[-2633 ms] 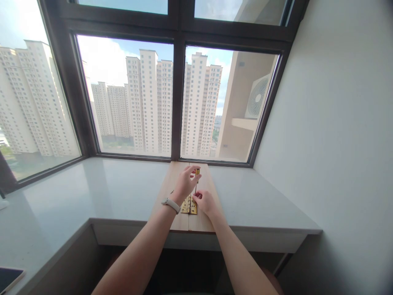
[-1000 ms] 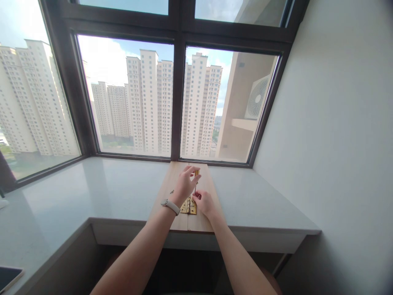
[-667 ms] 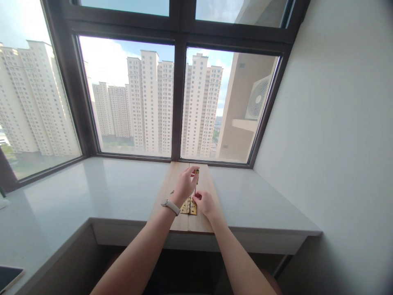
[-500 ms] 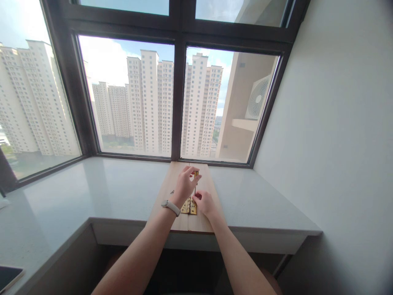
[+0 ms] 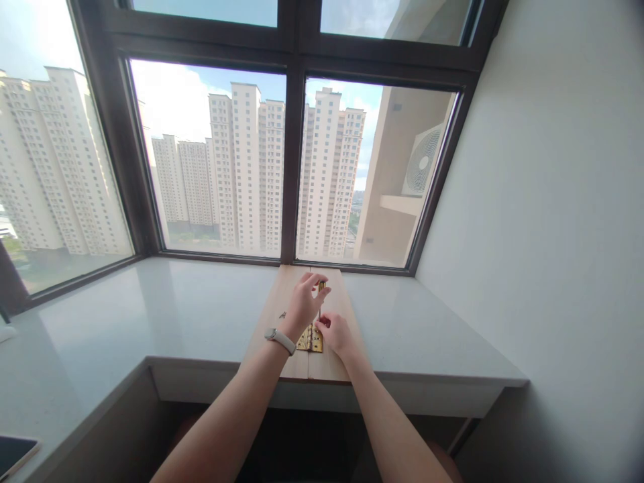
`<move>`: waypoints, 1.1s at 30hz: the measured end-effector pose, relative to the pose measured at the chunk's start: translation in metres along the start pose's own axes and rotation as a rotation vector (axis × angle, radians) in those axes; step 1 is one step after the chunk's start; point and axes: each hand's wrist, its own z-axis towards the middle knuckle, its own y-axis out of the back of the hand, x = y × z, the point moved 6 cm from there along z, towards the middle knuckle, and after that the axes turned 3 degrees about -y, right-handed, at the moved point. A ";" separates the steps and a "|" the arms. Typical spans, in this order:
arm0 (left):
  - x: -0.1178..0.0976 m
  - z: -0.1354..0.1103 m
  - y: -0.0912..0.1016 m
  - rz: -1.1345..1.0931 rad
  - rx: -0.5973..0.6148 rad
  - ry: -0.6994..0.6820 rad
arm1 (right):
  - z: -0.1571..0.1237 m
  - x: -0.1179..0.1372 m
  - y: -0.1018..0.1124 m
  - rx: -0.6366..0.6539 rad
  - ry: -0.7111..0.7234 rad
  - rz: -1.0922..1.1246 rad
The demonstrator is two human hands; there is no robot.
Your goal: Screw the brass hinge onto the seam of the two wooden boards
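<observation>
My left hand [image 5: 306,296], a pale band on its wrist, grips the yellow-and-black handle of a screwdriver [image 5: 322,286]. The screwdriver stands upright, its thin shaft running down to the fingers of my right hand [image 5: 336,330]. Those fingers are pinched together at the shaft's lower end, right above the hinge; whether they hold the shaft or a screw is hidden. The brass hinge [image 5: 315,343] lies across the seam of two light wooden boards [image 5: 329,367], partly covered by my left wrist. Left of my hand, a few small dark screws [image 5: 282,314] rest on the board.
The boards lie on a pale stone windowsill counter [image 5: 201,308] whose front edge is near my forearms. Behind it rises a dark-framed window [image 5: 292,168]. A white wall [image 5: 543,201] bounds the right side. At the lower left is a dark flat device [image 5: 15,455].
The screwdriver's handle has turned slightly in my left hand, and the fingers have shifted a little. My right hand keeps its place.
</observation>
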 end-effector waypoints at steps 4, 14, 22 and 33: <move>0.001 0.001 -0.002 -0.035 0.004 0.002 | -0.001 0.000 0.000 -0.003 0.001 0.003; 0.000 0.000 -0.002 -0.066 0.022 0.015 | 0.000 -0.001 -0.001 -0.020 0.018 0.019; 0.002 0.000 -0.007 -0.086 0.069 0.029 | -0.001 -0.002 0.000 -0.024 0.027 0.025; -0.002 0.000 -0.007 -0.104 0.045 0.005 | -0.003 0.005 0.004 -0.015 0.009 0.006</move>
